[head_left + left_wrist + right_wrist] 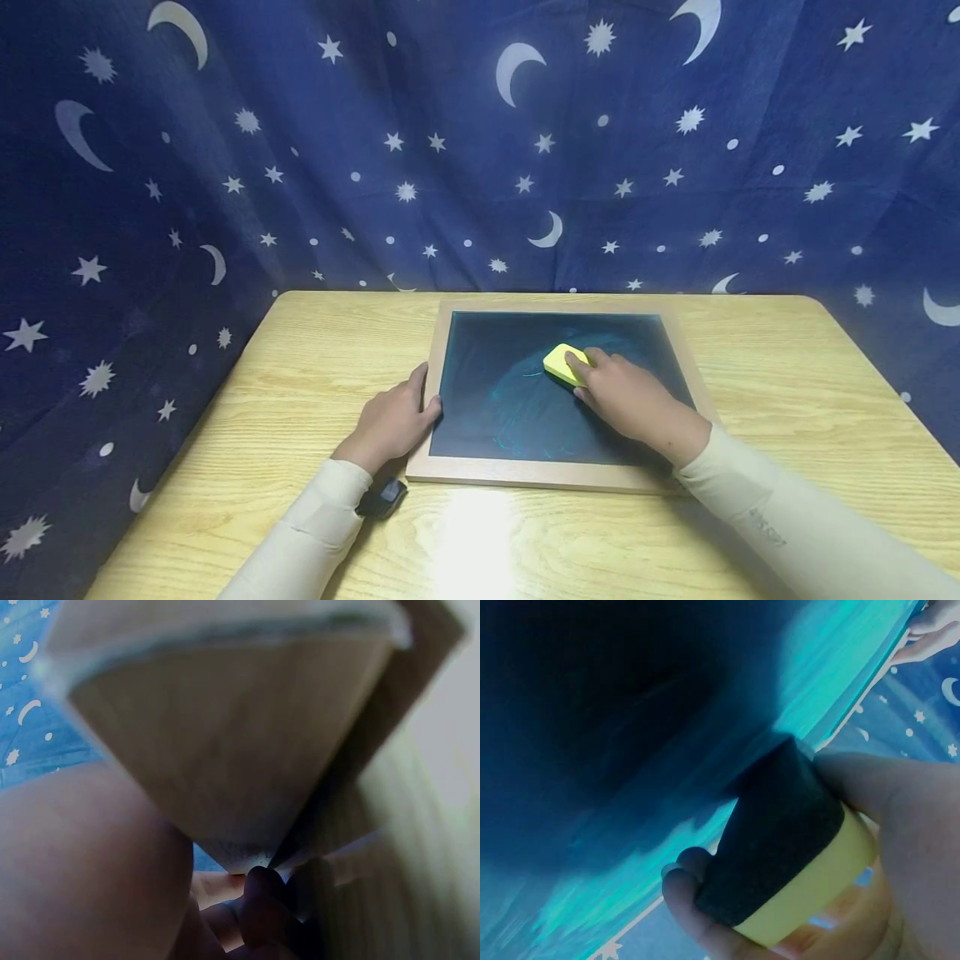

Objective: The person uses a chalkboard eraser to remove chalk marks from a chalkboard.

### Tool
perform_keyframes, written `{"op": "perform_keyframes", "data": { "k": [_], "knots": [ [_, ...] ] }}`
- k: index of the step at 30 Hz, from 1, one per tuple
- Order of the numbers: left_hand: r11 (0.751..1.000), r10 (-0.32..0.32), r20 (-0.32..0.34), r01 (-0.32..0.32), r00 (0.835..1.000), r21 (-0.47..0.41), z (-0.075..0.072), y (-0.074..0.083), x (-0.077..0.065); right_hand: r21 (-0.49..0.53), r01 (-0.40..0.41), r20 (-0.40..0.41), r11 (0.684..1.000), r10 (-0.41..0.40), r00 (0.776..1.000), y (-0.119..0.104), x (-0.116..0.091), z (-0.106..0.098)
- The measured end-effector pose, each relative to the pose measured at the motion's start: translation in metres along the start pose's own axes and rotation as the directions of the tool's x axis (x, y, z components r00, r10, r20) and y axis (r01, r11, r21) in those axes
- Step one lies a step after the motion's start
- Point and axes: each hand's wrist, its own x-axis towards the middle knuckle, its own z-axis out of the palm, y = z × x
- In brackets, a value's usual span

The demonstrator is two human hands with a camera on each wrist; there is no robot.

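A chalkboard (468, 367) in a light wooden frame lies on the table. My right hand (630, 398) grips a yellow chalkboard eraser (558, 360) above the middle of its dark surface. In the right wrist view the black felt (780, 840) of the eraser faces the board, with thumb and fingers on its sides. Smeared teal chalk (517, 408) shows across the board. At the left edge my left hand (388, 422) holds the wooden frame (225, 727), its thumb on the frame. The left wrist view shows that hand's fingers (262, 907) dimly at the frame's side.
A pale wood-grain table (337, 350) carries the board. A small black device (384, 498) is at the left wrist, near the frame's front left corner. Dark blue cloth (465, 150) with moons and stars hangs behind the table and at its sides.
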Motion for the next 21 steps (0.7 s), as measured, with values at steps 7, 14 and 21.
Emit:
{"op": "perform_keyframes", "data": {
  "k": [7,14,21],
  "knots": [
    [1.000,-0.012,0.009,0.012,1.000,0.001,0.000,0.001,0.000,-0.015,-0.089,-0.037,0.996,0.089,0.995,0.015,-0.002,0.000],
    [1.000,-0.009,0.008,0.009,1.000,-0.004,0.000,0.000,0.001,-0.016,-0.146,-0.038,0.989,0.145,0.989,0.024,-0.002,-0.001],
    [1.000,-0.011,0.007,0.011,1.000,-0.001,0.001,0.000,0.001,-0.002,-0.134,-0.041,0.991,0.133,0.990,0.024,-0.003,0.000]
  ]
}}
